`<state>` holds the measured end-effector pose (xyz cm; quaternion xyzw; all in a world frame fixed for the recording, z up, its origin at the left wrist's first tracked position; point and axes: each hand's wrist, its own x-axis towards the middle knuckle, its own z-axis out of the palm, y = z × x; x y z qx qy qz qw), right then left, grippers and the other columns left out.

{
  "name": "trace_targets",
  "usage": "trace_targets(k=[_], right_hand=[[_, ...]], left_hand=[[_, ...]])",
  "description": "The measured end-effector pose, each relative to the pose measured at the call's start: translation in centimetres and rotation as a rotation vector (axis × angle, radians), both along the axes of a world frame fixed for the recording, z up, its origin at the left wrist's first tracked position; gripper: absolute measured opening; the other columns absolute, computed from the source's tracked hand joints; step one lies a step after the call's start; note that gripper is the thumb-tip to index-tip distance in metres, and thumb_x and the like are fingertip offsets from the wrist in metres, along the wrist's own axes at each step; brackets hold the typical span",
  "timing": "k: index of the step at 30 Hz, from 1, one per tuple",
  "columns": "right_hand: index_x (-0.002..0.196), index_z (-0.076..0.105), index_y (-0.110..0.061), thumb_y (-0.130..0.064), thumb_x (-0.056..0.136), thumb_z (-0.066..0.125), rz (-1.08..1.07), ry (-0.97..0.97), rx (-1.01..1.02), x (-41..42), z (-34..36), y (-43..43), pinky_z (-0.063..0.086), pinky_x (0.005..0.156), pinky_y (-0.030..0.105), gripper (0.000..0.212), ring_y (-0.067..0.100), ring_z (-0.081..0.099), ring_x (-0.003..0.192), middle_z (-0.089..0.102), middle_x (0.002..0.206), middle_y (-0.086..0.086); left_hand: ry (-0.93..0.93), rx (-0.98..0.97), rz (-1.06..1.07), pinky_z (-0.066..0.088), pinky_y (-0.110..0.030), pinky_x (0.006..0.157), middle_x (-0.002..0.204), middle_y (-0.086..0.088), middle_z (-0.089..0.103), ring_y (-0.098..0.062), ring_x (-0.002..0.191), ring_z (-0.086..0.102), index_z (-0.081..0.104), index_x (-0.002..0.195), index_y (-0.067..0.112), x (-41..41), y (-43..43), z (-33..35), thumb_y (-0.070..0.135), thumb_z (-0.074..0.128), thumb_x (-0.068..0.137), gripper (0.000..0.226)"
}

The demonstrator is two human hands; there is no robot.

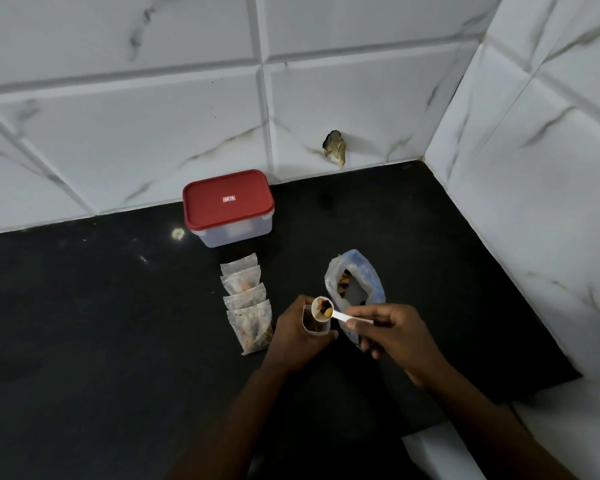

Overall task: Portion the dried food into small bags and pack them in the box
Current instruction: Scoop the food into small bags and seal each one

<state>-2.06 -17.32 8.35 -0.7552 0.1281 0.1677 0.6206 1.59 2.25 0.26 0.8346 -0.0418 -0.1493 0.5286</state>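
Observation:
My left hand [293, 332] grips a small clear bag [315, 326] held upright with its mouth open. My right hand [392, 336] holds a white measuring spoon [329, 312] by its handle; its bowl, loaded with brown and yellow dried food, hovers just over the bag's mouth. Behind the spoon stands the large open supply bag [355, 284] of dried food. Several filled small bags [246, 299] lie in an overlapping row to the left of my hands. The clear plastic box [234, 233] with a red lid [227, 199] shut on it sits at the back by the wall.
Everything rests on a black stone countertop [101, 323]. White marble-look tiled walls [153, 116] close off the back and the right side. A broken hole [335, 145] shows low in the back wall. The counter's edge drops away at the lower right.

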Motion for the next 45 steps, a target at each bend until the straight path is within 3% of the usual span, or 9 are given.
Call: trace_targets(k=[5,12,18,22,28,32,36,41,45], right_hand=[[0.106,0.077,-0.028,-0.021,0.092,0.073,0.193,-0.303,-0.42,-0.9,-1.8,1.1,0.052,0.077,0.011,0.016,-0.007,0.069,0.083,0.075,0.089,-0.017],[0.107,0.073,-0.019,-0.029,0.092,0.053,0.165,-0.709,-0.663,-2.3,-5.2,1.7,0.047,0.098,0.019,0.027,-0.014,0.05,0.109,0.076,0.105,0.0],[0.107,0.077,-0.021,-0.027,0.091,0.065,0.085,-0.619,-0.612,-3.1,-4.6,2.0,0.053,0.094,0.026,0.02,-0.004,0.065,0.102,0.075,0.105,-0.008],[0.104,0.075,-0.031,-0.016,0.088,0.076,-0.057,-0.468,-0.423,-3.4,-3.6,2.4,0.053,0.082,0.013,0.022,-0.005,0.069,0.093,0.074,0.094,-0.021],[0.101,0.075,-0.027,-0.011,0.086,0.077,-0.3,-0.318,-0.238,-2.4,-2.9,1.6,0.059,0.069,0.021,0.022,0.002,0.073,0.086,0.076,0.095,-0.01],[0.103,0.073,-0.025,-0.011,0.089,0.074,-0.318,-0.366,-0.419,-0.3,-3.1,-0.9,0.052,0.063,0.009,0.02,-0.007,0.068,0.078,0.073,0.092,-0.01],[0.107,0.074,-0.014,-0.007,0.09,0.072,-0.203,-0.431,-0.569,1.9,-4.0,-2.8,0.048,0.074,0.003,0.019,-0.014,0.065,0.086,0.072,0.092,-0.011],[0.105,0.076,-0.015,-0.005,0.089,0.073,-0.063,-0.496,-0.643,4.0,-5.2,-3.3,0.051,0.075,0.006,0.019,-0.009,0.067,0.081,0.074,0.091,-0.008],[0.104,0.076,-0.015,-0.008,0.09,0.073,0.016,-0.564,-0.686,5.3,-6.2,-3.2,0.058,0.078,0.02,0.017,-0.002,0.068,0.083,0.075,0.092,-0.006]], left_hand=[[0.014,-0.046,0.0,0.055,-0.018,0.079,0.104,0.01,0.072,0.001,0.095,0.069,0.062,0.112,0.032,-0.6,0.6,-0.6,0.019,0.088,0.077,0.046],[-0.036,-0.051,-0.018,0.05,-0.01,0.085,0.109,0.012,0.071,0.005,0.103,0.065,0.063,0.114,0.025,-1.2,1.1,-0.9,0.015,0.085,0.08,0.041],[0.012,-0.018,-0.06,0.048,-0.005,0.082,0.112,0.016,0.067,0.013,0.106,0.061,0.059,0.114,0.034,-1.1,1.6,-0.7,0.017,0.084,0.081,0.046],[0.008,-0.02,-0.066,0.046,-0.002,0.081,0.109,0.015,0.067,0.014,0.104,0.06,0.059,0.111,0.033,-1.1,1.7,-0.6,0.016,0.084,0.081,0.043],[-0.007,-0.047,-0.082,0.054,-0.016,0.086,0.109,0.013,0.068,0.003,0.104,0.065,0.061,0.111,0.033,-1.3,2.1,-0.7,0.015,0.085,0.079,0.045],[0.028,-0.048,-0.068,0.055,-0.016,0.082,0.11,0.013,0.068,0.005,0.103,0.065,0.06,0.112,0.034,-1.2,1.9,-0.6,0.014,0.083,0.082,0.043],[0.038,-0.044,-0.06,0.054,-0.014,0.078,0.107,0.011,0.067,0.006,0.099,0.065,0.06,0.108,0.033,-1.2,1.3,-0.4,0.011,0.08,0.085,0.037],[0.02,-0.045,-0.048,0.052,-0.01,0.08,0.106,0.009,0.068,0.006,0.098,0.065,0.06,0.107,0.032,-0.8,0.5,0.0,0.009,0.078,0.086,0.036],[0.011,-0.036,-0.019,0.056,-0.019,0.082,0.108,0.01,0.067,0.003,0.098,0.065,0.06,0.108,0.033,-0.2,0.0,0.1,0.011,0.078,0.085,0.036]])
